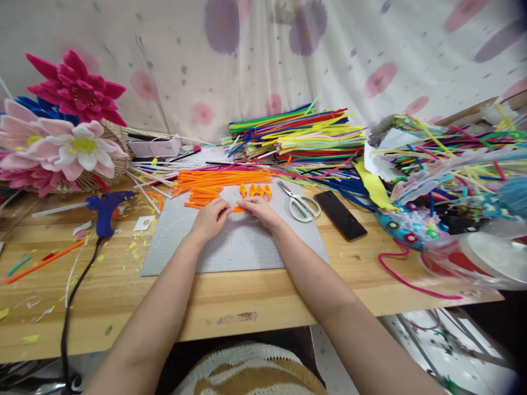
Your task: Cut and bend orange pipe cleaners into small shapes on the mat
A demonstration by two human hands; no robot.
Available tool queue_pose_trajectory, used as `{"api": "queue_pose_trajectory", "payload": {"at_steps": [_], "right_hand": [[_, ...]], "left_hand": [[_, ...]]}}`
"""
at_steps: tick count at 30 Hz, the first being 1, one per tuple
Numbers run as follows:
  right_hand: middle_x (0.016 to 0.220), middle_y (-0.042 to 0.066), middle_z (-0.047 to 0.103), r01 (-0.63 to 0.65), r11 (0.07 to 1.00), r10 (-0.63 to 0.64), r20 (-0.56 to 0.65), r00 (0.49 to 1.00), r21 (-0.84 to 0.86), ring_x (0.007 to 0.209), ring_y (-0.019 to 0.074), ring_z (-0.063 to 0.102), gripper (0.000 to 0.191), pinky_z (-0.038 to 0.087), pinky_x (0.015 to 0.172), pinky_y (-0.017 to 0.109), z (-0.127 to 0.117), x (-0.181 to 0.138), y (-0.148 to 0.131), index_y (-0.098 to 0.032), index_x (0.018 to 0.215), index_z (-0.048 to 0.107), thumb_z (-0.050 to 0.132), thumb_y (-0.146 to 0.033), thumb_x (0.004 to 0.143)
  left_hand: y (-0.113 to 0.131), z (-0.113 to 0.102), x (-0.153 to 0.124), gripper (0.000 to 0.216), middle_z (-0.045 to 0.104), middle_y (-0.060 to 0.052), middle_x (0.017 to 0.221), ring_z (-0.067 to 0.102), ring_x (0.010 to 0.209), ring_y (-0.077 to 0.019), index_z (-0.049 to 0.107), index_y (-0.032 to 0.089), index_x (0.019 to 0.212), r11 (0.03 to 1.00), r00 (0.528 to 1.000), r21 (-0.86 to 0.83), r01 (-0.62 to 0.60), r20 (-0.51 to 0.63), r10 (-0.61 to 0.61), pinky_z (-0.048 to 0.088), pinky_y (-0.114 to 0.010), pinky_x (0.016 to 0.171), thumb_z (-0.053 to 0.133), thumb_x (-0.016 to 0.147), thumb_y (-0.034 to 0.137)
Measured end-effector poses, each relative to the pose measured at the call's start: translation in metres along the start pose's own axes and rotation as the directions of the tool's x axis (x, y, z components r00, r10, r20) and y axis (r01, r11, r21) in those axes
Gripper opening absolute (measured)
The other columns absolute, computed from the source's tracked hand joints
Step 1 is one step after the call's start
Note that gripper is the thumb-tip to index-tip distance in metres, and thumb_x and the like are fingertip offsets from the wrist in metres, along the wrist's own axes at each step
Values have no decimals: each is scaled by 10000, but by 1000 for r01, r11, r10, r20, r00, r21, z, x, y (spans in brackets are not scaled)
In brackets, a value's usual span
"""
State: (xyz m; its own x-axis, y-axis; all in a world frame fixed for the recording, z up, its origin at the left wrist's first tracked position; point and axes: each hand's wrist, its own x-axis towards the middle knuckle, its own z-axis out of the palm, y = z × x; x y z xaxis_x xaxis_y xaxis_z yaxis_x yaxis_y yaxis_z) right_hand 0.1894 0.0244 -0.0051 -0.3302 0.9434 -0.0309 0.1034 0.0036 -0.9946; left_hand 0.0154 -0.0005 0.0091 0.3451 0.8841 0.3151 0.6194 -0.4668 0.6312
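The left hand (212, 216) and right hand (260, 211) pinch one orange pipe cleaner (239, 209); four bent pieces (256, 190) lie beyond, many straight ones (214, 180) unbent.

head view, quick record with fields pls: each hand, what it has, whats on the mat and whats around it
left hand: pinches one end of the short orange piece, over the grey mat
right hand: pinches the other end of the same piece
behind the hands: folded orange bits in a row; orange stem pile
right of the mat: scissors; phone, screen dark
left of the mat: blue glue gun lying on the wooden table
far left: fuzzy flowers
back: mixed-colour stems, stacked
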Motion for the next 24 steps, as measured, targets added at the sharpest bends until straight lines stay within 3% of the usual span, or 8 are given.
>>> {"api": "queue_pose_trajectory", "payload": {"at_steps": [5, 8, 11, 14, 17, 22, 24], "right_hand": [[430, -64, 277, 13, 1000, -14, 33, 999, 13, 445, 57, 224, 472, 146, 475, 254, -3, 0, 2, -181, 448, 343, 567, -532, 671], [430, -64, 258, 29, 999, -30, 47, 998, 20, 449, 59, 213, 495, 145, 475, 255, -4, 0, 3, -185, 441, 310, 578, -534, 669], [440, -58, 286, 27, 999, -27, 25, 999, 26, 451, 63, 227, 467, 154, 472, 250, -4, 1, 4, -178, 459, 376, 553, -545, 688], [497, -38, 381, 50, 999, -50, 2, 999, -3, 487, 71, 297, 434, 202, 482, 236, -1, 1, 2, -159, 553, 533, 520, -566, 703], [583, -6, 492, 108, 993, -106, 42, 993, -44, 589, 93, 410, 403, 292, 548, 233, 6, 0, 0, -152, 631, 607, 544, -546, 690], [607, -22, 491, 104, 993, -102, 25, 994, -56, 587, 84, 406, 305, 307, 571, 233, 16, 3, 5, -154, 641, 579, 576, -458, 664], [605, -36, 472, 78, 996, -79, -12, 997, -40, 569, 74, 384, 279, 291, 552, 225, 18, 5, 8, -154, 666, 562, 572, -433, 655]], "left_hand": [[11, 6, -2, 183, 493, -20, 668, 461, 653, -147, 501, 193, 652, 993, 994, -34, -109, -4, 109, 360, -271, 649, 459, 817, 259], [13, 10, -3, 169, 487, -17, 644, 460, 642, -144, 495, 194, 626, 992, 997, -98, -73, -25, 71, 371, -272, 640, 492, 787, 244], [11, 15, -2, 171, 496, -7, 642, 469, 620, -131, 521, 192, 629, 959, 990, -268, 91, -76, -115, 402, -258, 607, 539, 753, 308], [7, 21, 1, 241, 515, 11, 653, 486, 564, -113, 546, 187, 712, 767, 901, -583, 268, -131, -414, 429, -245, 530, 592, 687, 422], [2, 24, 4, 317, 547, 14, 648, 512, 553, -109, 557, 171, 749, 618, 834, -726, 303, -113, -541, 450, -247, 514, 654, 604, 436], [-4, 23, 2, 243, 574, -1, 721, 497, 559, -83, 599, 161, 752, 745, 841, -609, 272, -226, -492, 437, -204, 494, 650, 629, 364], [-3, 24, 2, 250, 598, -19, 806, 527, 620, -93, 612, 164, 782, 754, 851, -603, 260, -226, -474, 444, -197, 505, 650, 630, 358]]}}
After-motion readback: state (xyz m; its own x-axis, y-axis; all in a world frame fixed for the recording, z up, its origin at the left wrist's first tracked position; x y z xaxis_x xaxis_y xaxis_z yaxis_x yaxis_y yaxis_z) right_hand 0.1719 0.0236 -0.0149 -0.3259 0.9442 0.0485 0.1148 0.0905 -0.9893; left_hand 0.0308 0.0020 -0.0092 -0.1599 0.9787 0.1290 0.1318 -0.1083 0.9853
